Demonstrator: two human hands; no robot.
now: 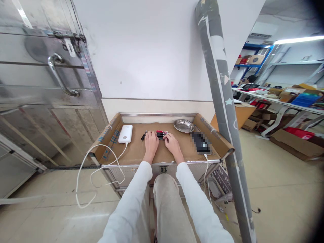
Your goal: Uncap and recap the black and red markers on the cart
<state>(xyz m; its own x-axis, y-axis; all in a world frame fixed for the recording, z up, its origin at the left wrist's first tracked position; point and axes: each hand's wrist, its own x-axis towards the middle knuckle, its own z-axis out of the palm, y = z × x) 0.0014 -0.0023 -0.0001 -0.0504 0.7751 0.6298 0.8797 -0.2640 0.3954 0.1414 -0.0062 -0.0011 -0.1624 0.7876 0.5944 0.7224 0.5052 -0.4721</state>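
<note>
Several marker pens (161, 135), black with a red one at the far side, lie side by side on the cardboard-covered cart top (164, 153). My left hand (151, 143) covers their left ends, with its fingers close together on them. At their right ends, my right hand (173, 144) has its fingertips bent against the pens. One black pen end (143, 136) sticks out on the left of my left hand. The fingers partly hide the pens.
A white power bank (125, 134) with a looping white cable (83, 165) sits left. Right are a round metal dish (184, 126) and a blurred dark phone (201, 143) on a cable. A tall grey roll (220, 84) leans beside the cart; a metal door (48, 111) stands left.
</note>
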